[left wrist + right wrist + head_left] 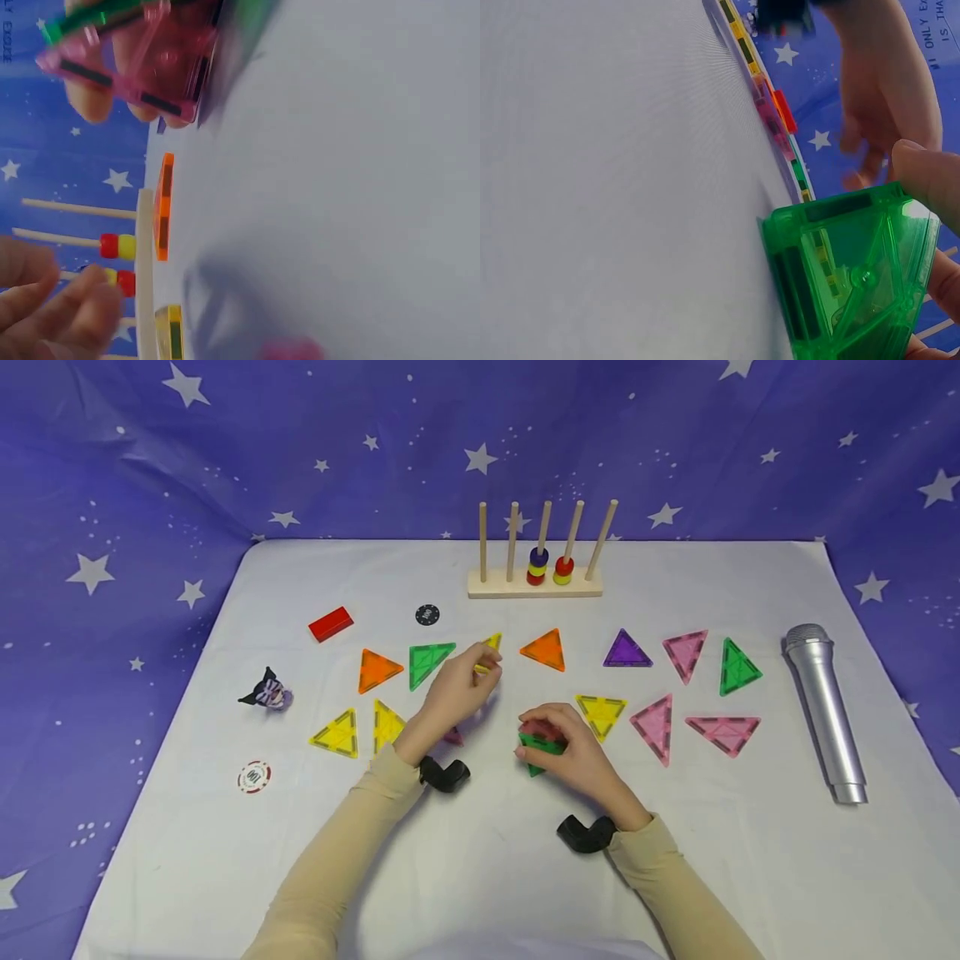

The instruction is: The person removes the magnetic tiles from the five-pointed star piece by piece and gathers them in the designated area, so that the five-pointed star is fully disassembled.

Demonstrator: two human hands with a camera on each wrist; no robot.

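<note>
Triangle tiles (pixel 542 739) sit stacked in the right hand (pixel 573 756), near the middle of the worktop (pixel 480 877): a green one and a pink one pressed flat together, the fingers curled round their edges, probably to keep the pair aligned. The right wrist view shows the green tile (pixel 851 274) held on edge against the cloth, thumb on its top corner; the left wrist view shows the pink tile (pixel 142 64) with fingertips behind it.

The left hand (pixel 457 689) reaches forward over the row of loose tiles, its fingers closing on a small yellow tile (pixel 491 643). It looks like a pinch, but the hand hides most of the tile, so I cannot tell how firm the grip is.

Other tiles lie flat and apart from one another, as if spread out for picking:
- an orange tile (pixel 377 669) and a green tile (pixel 429 662) to the left of the left hand
- two yellow tiles (pixel 337 735) nearer the person's left sleeve
- an orange tile (pixel 545 650), a purple tile (pixel 626 652) and several pink tiles (pixel 656 727) to the right

At the back stands a wooden peg rack (pixel 536 581) with a few coloured rings on it. A silver microphone (pixel 825 710) lies at the right edge, and a red block (pixel 331 623), two poker chips (pixel 254 776) and a small figurine (pixel 267 692) lie to the left.
</note>
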